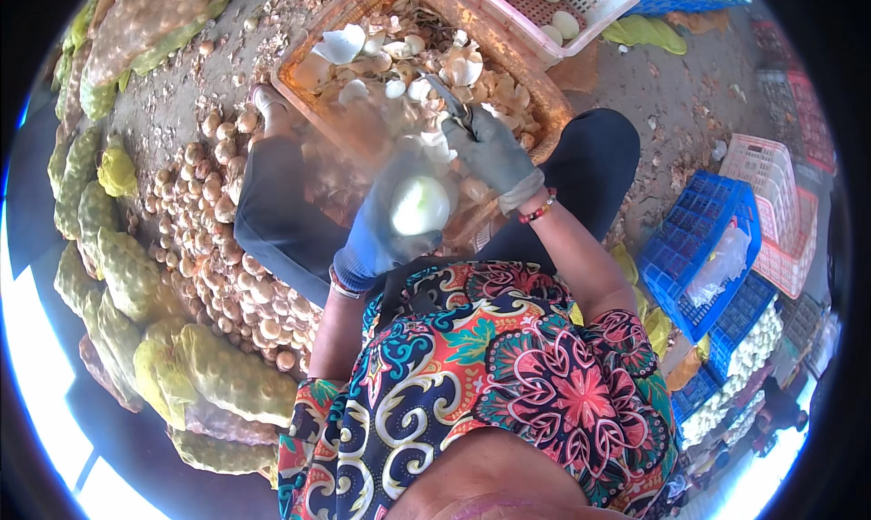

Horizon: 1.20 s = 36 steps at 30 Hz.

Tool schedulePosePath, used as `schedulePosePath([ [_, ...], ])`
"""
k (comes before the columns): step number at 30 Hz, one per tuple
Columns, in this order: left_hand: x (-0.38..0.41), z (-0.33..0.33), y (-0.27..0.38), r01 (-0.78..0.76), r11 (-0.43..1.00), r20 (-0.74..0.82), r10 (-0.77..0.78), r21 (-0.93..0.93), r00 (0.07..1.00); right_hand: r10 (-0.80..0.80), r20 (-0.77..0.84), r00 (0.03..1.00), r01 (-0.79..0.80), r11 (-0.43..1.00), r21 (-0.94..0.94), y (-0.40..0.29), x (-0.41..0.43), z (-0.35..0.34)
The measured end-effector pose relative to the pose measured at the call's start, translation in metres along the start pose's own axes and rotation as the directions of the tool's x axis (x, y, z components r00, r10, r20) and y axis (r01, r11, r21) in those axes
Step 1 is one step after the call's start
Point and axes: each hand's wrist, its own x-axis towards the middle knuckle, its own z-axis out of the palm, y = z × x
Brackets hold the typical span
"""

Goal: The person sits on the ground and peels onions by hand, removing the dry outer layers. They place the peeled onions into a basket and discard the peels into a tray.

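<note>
My left hand [389, 224], in a blue and grey work glove, holds a peeled white onion [420, 205] with a greenish patch on top. My right hand [488, 145], in a grey glove, grips a knife [446, 98] whose blade points up and left, over an orange plastic crate [544, 91]. Onion skins [463, 66] and pale peeled layers lie in that crate, between and beyond my knees. The knife and the onion are apart. A haze blurs the area around my left hand and the crate's near side.
Unpeeled onions [224, 210] are heaped on the floor at left, ringed by filled mesh sacks [126, 268]. A pink crate [590, 33] with peeled onions adjoins the orange crate. A blue crate [701, 237] holding a plastic bag stands at right, near pink crates [762, 173].
</note>
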Motion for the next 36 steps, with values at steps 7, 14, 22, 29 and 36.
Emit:
schedulePosePath([
  [7,0.027,0.007,0.041,-0.306,0.852,0.059,0.311,0.424,0.948,0.058,0.203,0.977,-0.205,0.487,0.849,0.001,-0.029,0.029],
  [14,0.022,0.023,0.04,-0.166,0.868,-0.193,0.284,0.469,0.939,-0.305,-0.152,0.94,0.341,0.822,0.456,0.01,-0.032,0.035],
  [22,0.015,0.008,0.027,-0.043,0.96,-0.294,0.126,0.275,0.947,-0.647,0.142,0.749,0.66,0.712,-0.238,0.001,-0.035,-0.023],
  [29,0.01,-0.015,0.028,-0.024,0.855,-0.234,0.17,0.519,0.957,-0.588,0.323,0.742,0.659,0.55,-0.513,-0.016,-0.045,-0.043],
  [36,0.012,-0.009,0.039,-0.045,0.881,-0.171,0.142,0.47,0.975,-0.405,0.316,0.858,0.497,0.498,-0.711,-0.021,-0.048,-0.032],
])
